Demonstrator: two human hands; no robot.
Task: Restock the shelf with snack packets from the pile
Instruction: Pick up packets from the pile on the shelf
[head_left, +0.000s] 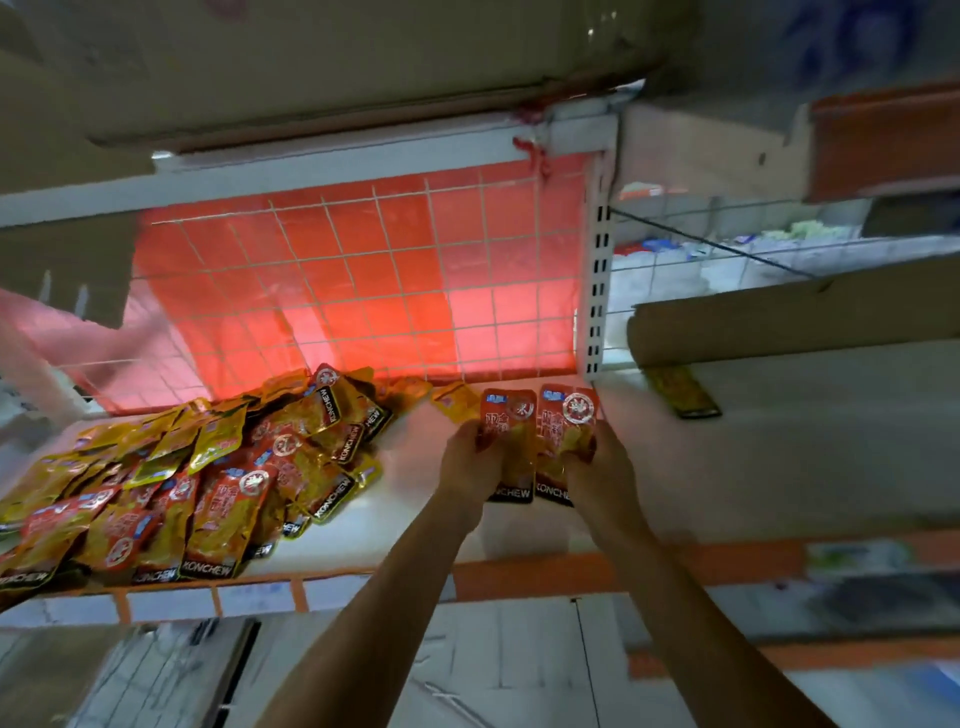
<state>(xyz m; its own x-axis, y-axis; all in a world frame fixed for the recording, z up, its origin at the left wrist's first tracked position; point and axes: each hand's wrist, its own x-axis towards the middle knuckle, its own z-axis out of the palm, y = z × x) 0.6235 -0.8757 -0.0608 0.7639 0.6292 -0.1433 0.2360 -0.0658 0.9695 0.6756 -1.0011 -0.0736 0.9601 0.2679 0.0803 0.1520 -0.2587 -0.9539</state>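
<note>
A pile of red and yellow snack packets (208, 467) marked KONCHEW covers the left half of the white shelf (415, 519). My left hand (467, 457) grips one red packet (511, 431) by its left edge. My right hand (605, 462) grips a second red packet (563, 431) by its right edge. The two packets stand side by side, upright, over the shelf's right part near the back. A single yellow packet (457, 400) lies just behind them on the shelf.
A white wire grid (363, 270) backs the shelf, with red sheeting behind it. A slotted white upright (597, 291) bounds the bay on the right. A cardboard roll (779, 322) and a dark yellow packet (680, 392) lie in the neighbouring bay. An orange price rail (519, 571) runs along the front edge.
</note>
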